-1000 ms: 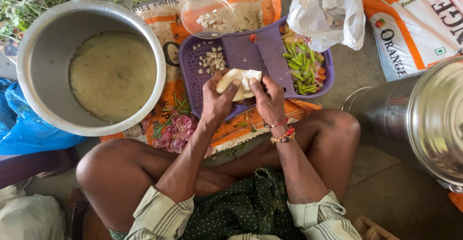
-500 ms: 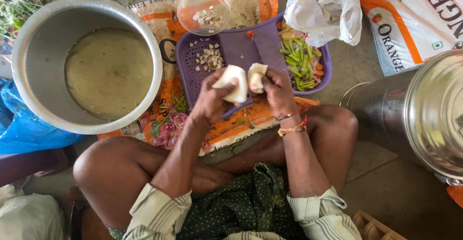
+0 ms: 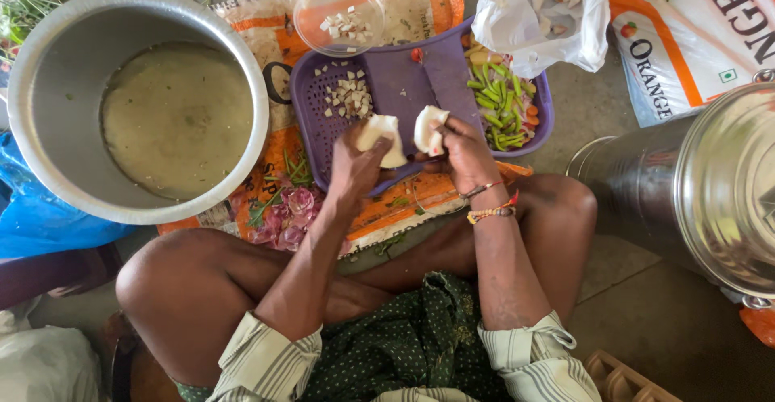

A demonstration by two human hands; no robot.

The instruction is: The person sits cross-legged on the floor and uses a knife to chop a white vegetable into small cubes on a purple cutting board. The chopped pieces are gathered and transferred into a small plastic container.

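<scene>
Left hand: a pale peeled half [image 3: 381, 137] is held in the left hand [image 3: 355, 164], over the near edge of the purple tray [image 3: 404, 87]; the fingers are curled around it, pinching it from below and behind.
Right hand: a second pale half [image 3: 428, 127] is gripped by the right hand [image 3: 462, 152], just beside the first piece; the fingers are closed on it, and thread bands [image 3: 491, 207] are worn at the wrist.
Pale halves: both are held apart from each other by a narrow gap, above the tray's near rim.
Purple tray: it is laid on an orange printed sack [image 3: 404, 200] spread on the floor; small white chopped bits [image 3: 349, 97] are piled toward its left side, and green chilli pieces with bits of carrot [image 3: 502, 103] are heaped along its right edge.
Clear bowl: a round clear bowl [image 3: 339, 18] with more white bits is set at the tray's far edge.
Steel pot: a wide steel pot [image 3: 133, 99] of cloudy liquid is placed left of the tray.
White bag: a white plastic bag [image 3: 541, 18] is seen at the tray's far right corner.
Steel drum: a large steel drum [image 3: 710, 184] is stood at the right.
Onion skins: pink onion skins [image 3: 286, 216] are scattered on the sack, near the left knee.
</scene>
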